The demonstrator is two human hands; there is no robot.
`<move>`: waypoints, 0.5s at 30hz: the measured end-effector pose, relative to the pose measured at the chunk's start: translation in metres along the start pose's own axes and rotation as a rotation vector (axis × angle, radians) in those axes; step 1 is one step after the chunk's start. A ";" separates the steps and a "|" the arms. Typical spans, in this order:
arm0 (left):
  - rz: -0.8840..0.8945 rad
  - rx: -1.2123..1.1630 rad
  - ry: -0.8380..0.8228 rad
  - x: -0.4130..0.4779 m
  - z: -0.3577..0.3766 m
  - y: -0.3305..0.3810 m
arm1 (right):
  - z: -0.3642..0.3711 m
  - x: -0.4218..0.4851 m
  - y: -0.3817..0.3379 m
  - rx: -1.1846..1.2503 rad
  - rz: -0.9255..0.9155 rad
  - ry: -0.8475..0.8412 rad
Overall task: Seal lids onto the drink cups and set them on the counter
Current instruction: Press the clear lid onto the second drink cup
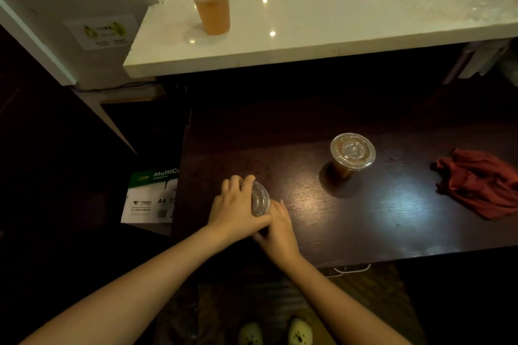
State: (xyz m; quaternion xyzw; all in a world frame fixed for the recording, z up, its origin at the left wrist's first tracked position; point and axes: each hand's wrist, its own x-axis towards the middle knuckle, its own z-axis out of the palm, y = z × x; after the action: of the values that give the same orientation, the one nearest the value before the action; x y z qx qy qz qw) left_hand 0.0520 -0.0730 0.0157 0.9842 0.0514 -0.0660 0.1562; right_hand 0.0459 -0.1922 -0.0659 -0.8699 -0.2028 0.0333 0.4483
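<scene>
Near the dark table's (pixel 364 221) left edge, our left hand (pixel 238 207) and right hand (pixel 277 230) clasp a lidded cup (pixel 260 199); open tabletop lies rightward

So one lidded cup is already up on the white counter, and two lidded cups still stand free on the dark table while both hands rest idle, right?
Not quite. The head view shows both hands pressing a clear plastic lid; only one lidded cup stands free.

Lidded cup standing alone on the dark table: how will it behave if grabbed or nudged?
The lidded cup looks like thin clear plastic, so it probably flexes under a firm squeeze. It holds brown drink, so likely some weight. It tapers to a narrower base, so a push near the rim may tip it on the dark table.
</scene>
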 end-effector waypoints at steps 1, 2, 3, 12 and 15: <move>0.024 -0.007 0.007 0.000 0.001 -0.001 | -0.007 0.004 0.005 0.029 -0.023 -0.033; 0.045 -0.010 -0.002 0.001 0.001 -0.002 | -0.013 0.009 0.009 0.054 -0.040 -0.068; 0.067 -0.010 -0.017 0.002 0.002 -0.004 | -0.017 0.013 0.012 0.074 -0.054 -0.108; 0.203 0.050 -0.173 0.009 -0.011 -0.005 | -0.012 0.014 0.010 0.078 -0.048 -0.054; 0.151 0.106 -0.234 0.010 -0.013 -0.002 | -0.008 0.009 0.002 0.019 -0.008 -0.009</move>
State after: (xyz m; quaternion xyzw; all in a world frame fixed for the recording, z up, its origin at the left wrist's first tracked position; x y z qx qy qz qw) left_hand 0.0630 -0.0663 0.0258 0.9777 -0.0451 -0.1710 0.1134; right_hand 0.0566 -0.1963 -0.0615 -0.8647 -0.2078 0.0374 0.4557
